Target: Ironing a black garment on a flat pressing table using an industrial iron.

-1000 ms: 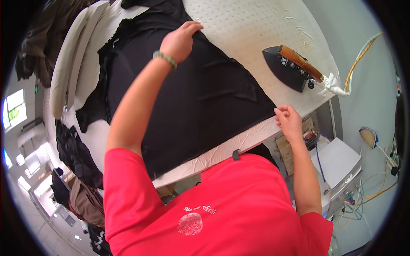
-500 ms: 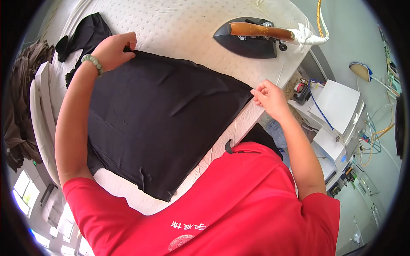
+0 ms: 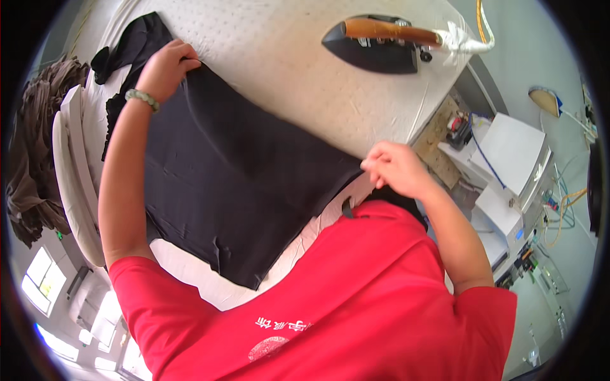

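A black garment (image 3: 235,165) is spread over the pale padded ironing table (image 3: 273,57). What looks like a sleeve (image 3: 143,41) trails off at the far left. My left hand (image 3: 166,71), a beaded bracelet at its wrist, pinches the garment's far edge near that sleeve. At the other end of this edge, my right hand (image 3: 399,170) pinches the corner close to the table's right side. Between my two hands the edge is drawn fairly straight, and the cloth below it shows soft folds. One small flap sticks up near the hem closest to me.
An iron (image 3: 375,47) with a wooden handle rests on the far right of the table, its wrapped cord rising beyond. A white padded board (image 3: 73,171) and hanging brown cloth (image 3: 41,140) stand at the left. White boxy equipment (image 3: 508,159) with cables is at the right.
My right hand has pulled the garment's corner toward me and slightly left. The far edge now slants more steeply, and my left hand still holds its end.
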Tool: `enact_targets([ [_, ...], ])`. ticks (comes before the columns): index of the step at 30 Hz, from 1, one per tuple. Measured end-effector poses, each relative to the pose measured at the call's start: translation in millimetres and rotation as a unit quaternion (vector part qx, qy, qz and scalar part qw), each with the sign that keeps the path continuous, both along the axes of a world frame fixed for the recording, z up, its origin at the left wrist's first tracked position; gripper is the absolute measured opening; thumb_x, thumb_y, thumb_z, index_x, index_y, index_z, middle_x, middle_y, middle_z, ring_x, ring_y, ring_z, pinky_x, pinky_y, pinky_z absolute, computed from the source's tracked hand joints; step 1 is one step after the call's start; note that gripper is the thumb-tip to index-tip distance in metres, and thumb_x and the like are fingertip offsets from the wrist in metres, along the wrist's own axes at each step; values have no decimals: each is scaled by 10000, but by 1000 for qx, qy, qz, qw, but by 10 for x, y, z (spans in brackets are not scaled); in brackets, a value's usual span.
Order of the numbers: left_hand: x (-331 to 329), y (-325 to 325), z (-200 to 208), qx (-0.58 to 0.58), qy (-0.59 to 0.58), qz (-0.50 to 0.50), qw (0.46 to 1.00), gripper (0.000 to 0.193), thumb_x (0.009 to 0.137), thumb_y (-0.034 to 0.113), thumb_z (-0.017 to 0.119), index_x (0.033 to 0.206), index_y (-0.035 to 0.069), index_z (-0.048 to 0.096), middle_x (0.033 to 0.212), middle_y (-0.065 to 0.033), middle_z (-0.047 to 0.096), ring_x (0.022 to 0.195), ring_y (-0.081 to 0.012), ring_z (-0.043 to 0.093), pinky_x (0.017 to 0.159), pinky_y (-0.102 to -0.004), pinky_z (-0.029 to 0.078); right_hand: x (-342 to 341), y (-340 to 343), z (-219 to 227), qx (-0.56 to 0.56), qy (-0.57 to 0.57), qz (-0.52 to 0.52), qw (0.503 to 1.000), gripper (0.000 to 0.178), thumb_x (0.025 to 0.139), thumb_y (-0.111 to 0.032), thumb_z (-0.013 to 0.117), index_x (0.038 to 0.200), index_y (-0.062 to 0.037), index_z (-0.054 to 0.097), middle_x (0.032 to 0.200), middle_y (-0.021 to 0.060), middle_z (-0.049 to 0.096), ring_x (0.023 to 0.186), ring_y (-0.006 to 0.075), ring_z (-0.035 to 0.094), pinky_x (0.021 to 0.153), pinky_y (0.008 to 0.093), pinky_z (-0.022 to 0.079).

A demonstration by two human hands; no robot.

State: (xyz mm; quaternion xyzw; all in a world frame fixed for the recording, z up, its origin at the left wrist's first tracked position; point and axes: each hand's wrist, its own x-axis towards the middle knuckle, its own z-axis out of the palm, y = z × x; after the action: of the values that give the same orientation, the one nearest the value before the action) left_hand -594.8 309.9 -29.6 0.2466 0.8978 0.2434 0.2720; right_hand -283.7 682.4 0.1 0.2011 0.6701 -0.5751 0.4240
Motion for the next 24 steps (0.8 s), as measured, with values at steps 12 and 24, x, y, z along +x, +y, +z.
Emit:
enact_targets([
  [12, 117, 161, -442, -37, 188, 59, 980, 217, 899, 285, 726, 932, 71, 706, 956, -84, 672, 888, -298, 663, 769, -386, 516, -5, 312, -560, 181, 81, -35, 980, 180, 949, -150, 713, 908, 6, 632, 709, 47, 660, 615, 101, 626, 567, 278, 521],
  [24, 357, 474, -518, -74, 272, 145, 948, 202, 884, 241, 745, 938, 52, 699, 966, -120, 684, 917, -314, 662, 789, -405, 518, -68, 406, -570, 236, 114, -43, 964, 177, 957, -152, 708, 922, 6, 637, 713, 40, 664, 634, 95, 641, 583, 266, 533],
])
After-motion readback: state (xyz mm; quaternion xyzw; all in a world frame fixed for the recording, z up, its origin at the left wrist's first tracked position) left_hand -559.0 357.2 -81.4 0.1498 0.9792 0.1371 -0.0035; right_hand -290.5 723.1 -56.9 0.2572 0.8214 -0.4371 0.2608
